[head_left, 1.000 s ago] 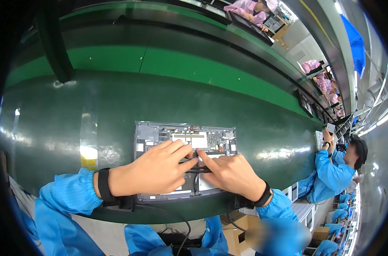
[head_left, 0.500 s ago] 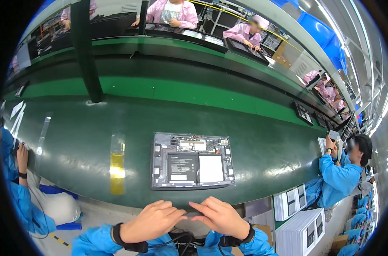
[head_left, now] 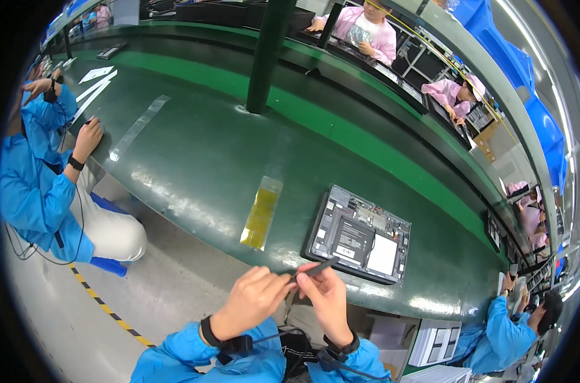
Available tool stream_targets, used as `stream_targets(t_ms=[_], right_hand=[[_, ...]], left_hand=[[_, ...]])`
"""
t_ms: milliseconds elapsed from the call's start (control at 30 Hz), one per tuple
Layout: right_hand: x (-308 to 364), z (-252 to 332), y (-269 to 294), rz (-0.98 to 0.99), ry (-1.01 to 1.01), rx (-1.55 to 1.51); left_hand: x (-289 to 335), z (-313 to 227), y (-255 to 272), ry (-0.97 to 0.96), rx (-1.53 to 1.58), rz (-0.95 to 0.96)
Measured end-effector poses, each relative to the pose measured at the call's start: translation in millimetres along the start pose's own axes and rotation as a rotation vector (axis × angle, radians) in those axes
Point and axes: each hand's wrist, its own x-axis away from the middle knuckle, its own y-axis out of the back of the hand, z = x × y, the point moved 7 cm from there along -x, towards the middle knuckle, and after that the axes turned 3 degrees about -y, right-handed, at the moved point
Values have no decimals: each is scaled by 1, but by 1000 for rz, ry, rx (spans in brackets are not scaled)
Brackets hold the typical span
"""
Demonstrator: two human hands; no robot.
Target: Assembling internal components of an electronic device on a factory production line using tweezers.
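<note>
Both hands are in front of me, just off the near edge of the bench. A slim black stick-like tool (head_left: 317, 267) lies between them, its thin end pointing right; its exact kind is unclear. My left hand (head_left: 255, 295) pinches the tool's left end with bent fingers. The thumb and fingers of my right hand (head_left: 327, 297) close around its middle. Just beyond, an opened flat electronic device (head_left: 325, 223) rests on the bench with its insides facing up. It shows a black battery (head_left: 352, 241), a white rectangular panel (head_left: 383, 254) and a circuit board along the far side.
A yellow tape strip (head_left: 262, 214) sticks to the green bench (head_left: 194, 159), left of the device. Farther left is a clear strip (head_left: 140, 127). A dark post (head_left: 264, 64) rises from the bench. Co-workers sit at left (head_left: 41, 185) and right (head_left: 513, 332). White trays (head_left: 438, 341) are stacked at lower right.
The view has swung left, so the bench and device appear farther right and tilted. My fingertips were close together before; now a black tool shows plainly between my hands, nearer the device.
</note>
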Motion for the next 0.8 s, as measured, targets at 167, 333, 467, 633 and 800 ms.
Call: stream_targets(t_ms=[167,333,467,633,800], right_hand=[[-57,35,-19,-47,123,-174],[-105,27,-38,36,178,-105],[-113,1,-43,60,158,19],[-90,-7,-64,303,129,41],[-79,-20,-52,243,84,38]], left_hand=[[-31,53,20,-4,-313,103],[9,64,19,2,-443,165],[26,57,35,16,-317,22],[3,63,54,187,-146,-279],[3,74,35,174,24,-298]])
